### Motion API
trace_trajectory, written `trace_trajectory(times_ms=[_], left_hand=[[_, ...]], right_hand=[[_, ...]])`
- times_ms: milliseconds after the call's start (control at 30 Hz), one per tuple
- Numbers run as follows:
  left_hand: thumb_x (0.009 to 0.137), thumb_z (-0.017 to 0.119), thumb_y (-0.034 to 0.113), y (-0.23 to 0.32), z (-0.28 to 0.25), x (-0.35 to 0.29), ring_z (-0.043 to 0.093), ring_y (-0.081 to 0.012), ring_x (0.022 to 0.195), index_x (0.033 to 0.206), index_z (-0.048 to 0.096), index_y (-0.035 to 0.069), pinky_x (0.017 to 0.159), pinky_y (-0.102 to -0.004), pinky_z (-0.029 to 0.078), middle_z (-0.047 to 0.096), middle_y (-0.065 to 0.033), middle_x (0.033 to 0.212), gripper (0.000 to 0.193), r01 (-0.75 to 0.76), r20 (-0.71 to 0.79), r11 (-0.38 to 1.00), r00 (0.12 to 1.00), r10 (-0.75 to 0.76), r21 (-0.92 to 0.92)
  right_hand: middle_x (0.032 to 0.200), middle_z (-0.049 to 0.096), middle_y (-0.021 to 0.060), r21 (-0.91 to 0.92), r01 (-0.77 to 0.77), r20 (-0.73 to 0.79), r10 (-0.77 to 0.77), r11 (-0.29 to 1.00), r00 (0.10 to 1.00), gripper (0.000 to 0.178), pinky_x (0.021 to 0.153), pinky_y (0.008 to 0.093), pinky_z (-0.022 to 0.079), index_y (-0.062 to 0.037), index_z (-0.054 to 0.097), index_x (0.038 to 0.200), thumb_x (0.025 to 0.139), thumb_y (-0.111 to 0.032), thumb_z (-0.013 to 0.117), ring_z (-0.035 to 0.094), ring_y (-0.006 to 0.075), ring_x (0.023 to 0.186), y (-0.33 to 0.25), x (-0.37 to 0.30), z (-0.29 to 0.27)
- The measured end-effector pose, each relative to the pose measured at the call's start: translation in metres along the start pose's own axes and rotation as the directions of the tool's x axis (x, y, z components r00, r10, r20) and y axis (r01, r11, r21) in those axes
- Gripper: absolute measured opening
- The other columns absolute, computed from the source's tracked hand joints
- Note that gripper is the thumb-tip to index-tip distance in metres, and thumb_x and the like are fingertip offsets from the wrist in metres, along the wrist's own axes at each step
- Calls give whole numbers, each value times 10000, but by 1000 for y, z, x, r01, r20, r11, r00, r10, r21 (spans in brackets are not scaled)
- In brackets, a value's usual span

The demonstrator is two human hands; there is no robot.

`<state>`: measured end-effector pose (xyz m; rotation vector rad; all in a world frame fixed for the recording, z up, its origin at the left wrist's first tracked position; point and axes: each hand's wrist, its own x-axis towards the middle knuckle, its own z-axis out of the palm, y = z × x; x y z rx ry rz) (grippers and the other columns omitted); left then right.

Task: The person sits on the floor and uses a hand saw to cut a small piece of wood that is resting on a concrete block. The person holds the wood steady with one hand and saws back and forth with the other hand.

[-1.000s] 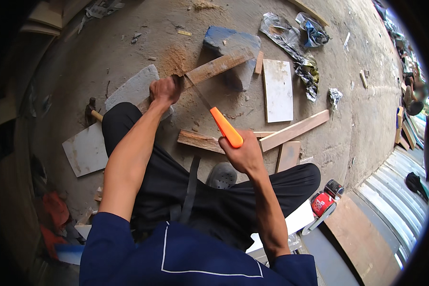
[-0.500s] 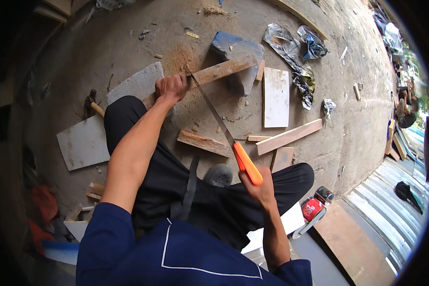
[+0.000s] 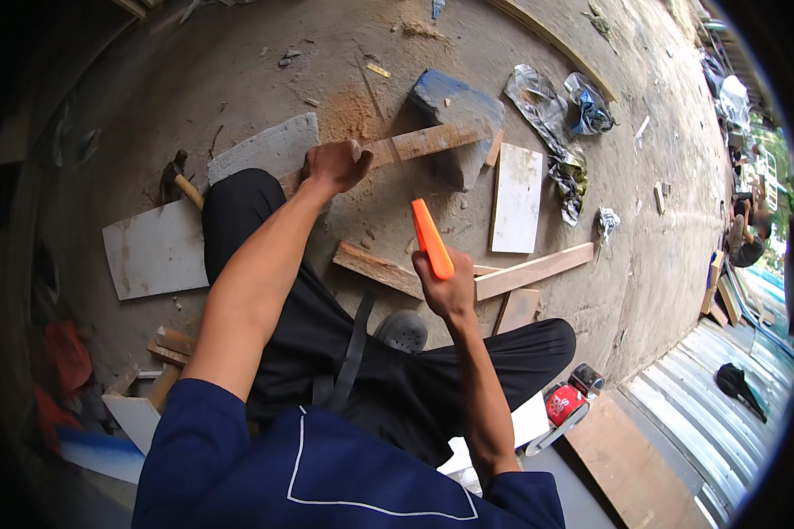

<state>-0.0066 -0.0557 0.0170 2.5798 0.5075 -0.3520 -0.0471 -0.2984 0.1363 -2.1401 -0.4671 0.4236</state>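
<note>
In my right hand (image 3: 448, 289) is a handsaw with an orange handle (image 3: 432, 240). Its thin blade is smeared by motion and crosses a narrow wooden plank (image 3: 432, 141) just right of my left hand. My left hand (image 3: 335, 167) is closed on that plank, with the thumb raised on the side toward the blade. The plank's far end rests on a worn blue block (image 3: 450, 93); its near end passes behind my left knee. Sawdust (image 3: 348, 115) lies on the ground beyond the plank.
A white board (image 3: 516, 198) and wood offcuts (image 3: 538, 269) lie to the right, below crumpled plastic (image 3: 538, 97). On the left are a hammer (image 3: 185, 187) and another white board (image 3: 154, 251). A red tape measure (image 3: 565, 404) sits by my right knee.
My right hand has pushed the saw forward and slightly left, away from my body, so the blade reaches far past the plank. My left hand still holds the plank.
</note>
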Motion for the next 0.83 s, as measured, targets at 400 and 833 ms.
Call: trace_trajectory(times_ms=[400,833], left_hand=[[814,474,441,9,-13,6,637,-394,874,888,686,53,752,-458,503,647,-231,865,448,176,83,982,982,-171,-64],[828,505,451,6,-5,12,657,-350,867,906,697,62,777,-438,513,645,-245,874,441,101,84,992,991,-108,78]], right_hand=[[594,556,189,48,-121,123,115,991,986,150,538,352,452,13,604,732,743,-136,617,587,309,529,-6,24,18],[592,556,189,78,-169,175,153,983,973,149,542,338,447,14,618,736,739,-135,632,574,263,520,-9,11,-1]])
